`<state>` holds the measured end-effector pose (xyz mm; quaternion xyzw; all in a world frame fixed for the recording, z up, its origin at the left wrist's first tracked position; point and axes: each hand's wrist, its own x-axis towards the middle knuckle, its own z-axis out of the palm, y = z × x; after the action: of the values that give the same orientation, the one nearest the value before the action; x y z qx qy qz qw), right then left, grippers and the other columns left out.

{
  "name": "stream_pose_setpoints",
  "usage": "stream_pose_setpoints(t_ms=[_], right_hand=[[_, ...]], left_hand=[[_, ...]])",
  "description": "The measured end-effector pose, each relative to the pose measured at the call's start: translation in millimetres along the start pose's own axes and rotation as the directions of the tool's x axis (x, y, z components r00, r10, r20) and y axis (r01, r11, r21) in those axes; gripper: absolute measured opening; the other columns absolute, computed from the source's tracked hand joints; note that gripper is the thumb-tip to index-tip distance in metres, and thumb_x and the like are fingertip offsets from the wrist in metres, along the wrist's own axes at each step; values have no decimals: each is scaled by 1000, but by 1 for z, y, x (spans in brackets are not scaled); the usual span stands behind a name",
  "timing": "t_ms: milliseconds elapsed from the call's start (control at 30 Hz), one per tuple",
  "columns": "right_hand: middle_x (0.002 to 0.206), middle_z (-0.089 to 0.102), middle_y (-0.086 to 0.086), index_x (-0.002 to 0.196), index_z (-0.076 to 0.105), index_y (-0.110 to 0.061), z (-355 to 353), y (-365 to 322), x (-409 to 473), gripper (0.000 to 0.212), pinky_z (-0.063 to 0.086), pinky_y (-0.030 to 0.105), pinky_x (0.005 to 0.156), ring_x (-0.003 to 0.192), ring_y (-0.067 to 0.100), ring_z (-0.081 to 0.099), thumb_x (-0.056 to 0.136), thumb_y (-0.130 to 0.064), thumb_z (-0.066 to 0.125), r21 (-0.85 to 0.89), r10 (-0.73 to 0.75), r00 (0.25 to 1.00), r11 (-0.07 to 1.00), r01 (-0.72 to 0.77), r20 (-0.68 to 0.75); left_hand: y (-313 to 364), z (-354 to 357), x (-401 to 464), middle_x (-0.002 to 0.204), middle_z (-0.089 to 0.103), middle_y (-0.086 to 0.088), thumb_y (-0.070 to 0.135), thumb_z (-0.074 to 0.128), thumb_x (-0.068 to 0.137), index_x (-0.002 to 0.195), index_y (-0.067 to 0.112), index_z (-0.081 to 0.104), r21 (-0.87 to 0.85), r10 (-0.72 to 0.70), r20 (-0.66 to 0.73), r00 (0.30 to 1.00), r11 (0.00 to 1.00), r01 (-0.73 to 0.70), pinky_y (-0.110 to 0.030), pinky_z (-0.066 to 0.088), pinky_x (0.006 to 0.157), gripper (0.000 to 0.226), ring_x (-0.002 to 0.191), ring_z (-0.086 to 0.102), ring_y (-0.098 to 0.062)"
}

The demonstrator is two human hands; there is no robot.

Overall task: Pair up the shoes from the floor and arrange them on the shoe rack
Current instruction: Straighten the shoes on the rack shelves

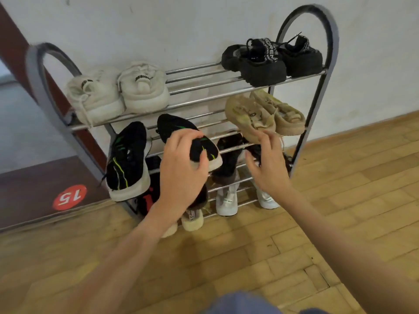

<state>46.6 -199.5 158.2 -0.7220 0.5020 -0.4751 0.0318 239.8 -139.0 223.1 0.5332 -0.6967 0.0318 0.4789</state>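
A: Nearest first. What are the hands doing?

B: The left hand (181,164) has its fingers and thumb curled over the heel of a black knit trainer with green stripes and a white sole (181,132), which lies on the middle bars of the grey metal shoe rack with arched ends (317,91). The right hand (267,164) is spread and holds nothing; its fingertips are just beside the heel of a beige knit trainer (247,118), though I cannot tell if they touch.

A: So the step in hand?

B: Seating the black trainer beside its mate, the matching black and green trainer (128,159) to its left. I'd push it in until the sole rests across two bars, toe towards the wall, parallel to its mate, and let go only once it sits steady. Bars are narrow, so a crooked shoe could tip through.

A: And further back?

B: On the top shelf, a cream pair of trainers (118,91) at the left and a black chunky pair with lettered straps (272,60) at the right. White trainers (226,200) sit low in the rack.

A: The room?

B: A pale wooden parquet floor (294,245), a white wall (181,26) behind, and a red round sticker marked 15 (69,197) on a brown strip to the left.
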Motion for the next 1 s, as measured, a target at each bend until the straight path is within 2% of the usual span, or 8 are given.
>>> stream_pose_setpoints(t_ms=[133, 200, 267, 367, 533, 767, 833, 1000], right_hand=[[147, 30, 18, 149, 29, -18, 32, -37, -3, 70, 38, 40, 107, 130, 30, 39, 91, -47, 54, 94, -72, 967, 994, 50, 243], [153, 21, 21, 151, 24, -20, 49, -52, -7, 75, 34, 45, 111, 135, 34, 34, 89, -47, 58, 94, -60, 940, 995, 30, 336], [154, 15, 26, 150, 26, -17, 61, -61, -11, 73, 31, 50, 113, 139, 39, 27, 90, -41, 60, 63, -22, 926, 998, -2, 376], [154, 11, 29, 148, 31, -16, 70, -69, -13, 65, 28, 54, 114, 141, 44, 23, 93, -34, 59, 46, 19, 938, 998, -37, 346], [156, 14, 24, 150, 29, -20, 68, -72, -11, 72, 26, 45, 117, 146, 37, 16, 89, -31, 66, 65, 17, 937, 997, -42, 349], [146, 33, 21, 145, 42, -18, 75, -84, -8, 69, 41, 48, 108, 130, 38, 41, 85, -40, 68, 58, -34, 956, 998, 18, 291], [146, 35, 21, 142, 46, -17, 76, -86, -10, 66, 42, 49, 106, 130, 37, 43, 85, -39, 69, 73, -37, 965, 997, 19, 260], [151, 33, 18, 138, 52, -17, 81, -89, -9, 60, 39, 51, 109, 139, 34, 35, 85, -39, 69, 149, -3, 978, 988, -28, 210]], left_hand=[[-44, -35, -18, 114, 59, -9, 18, 61, 85, 112, 8, 62, 112, -122, -173, 977, 983, 143, -28, 43, 98, 29, 110, 55, -20], [-61, -48, -30, 119, 56, -11, 30, 65, 82, 117, 9, 59, 196, -212, -210, 954, 947, 254, -34, 40, 100, 42, 115, 52, -25], [-72, -55, -43, 128, 49, -13, 44, 71, 75, 127, 13, 53, 318, -304, -174, 937, 883, 346, -43, 39, 101, 63, 121, 46, -30], [-89, -63, -57, 139, 40, -12, 47, 75, 72, 134, 19, 50, 392, -400, -29, 916, 839, 378, -46, 35, 106, 72, 130, 37, -30], [-108, -73, -64, 152, 31, -4, 20, 73, 80, 132, 20, 56, 324, -397, 138, 908, 884, 337, -42, 20, 115, 55, 142, 26, -25], [-110, -59, -68, 146, 39, -9, 10, 68, 84, 127, 12, 59, 335, -315, 32, 949, 898, 286, -43, 29, 113, 44, 137, 33, -27], [-110, -56, -63, 142, 42, -11, 5, 67, 84, 126, 10, 60, 336, -318, 14, 948, 895, 295, -43, 28, 112, 43, 135, 35, -28], [-120, -58, -57, 123, 49, -15, 3, 70, 80, 123, 8, 62, 378, -285, -11, 959, 886, 268, -51, 43, 102, 43, 119, 48, -31]])
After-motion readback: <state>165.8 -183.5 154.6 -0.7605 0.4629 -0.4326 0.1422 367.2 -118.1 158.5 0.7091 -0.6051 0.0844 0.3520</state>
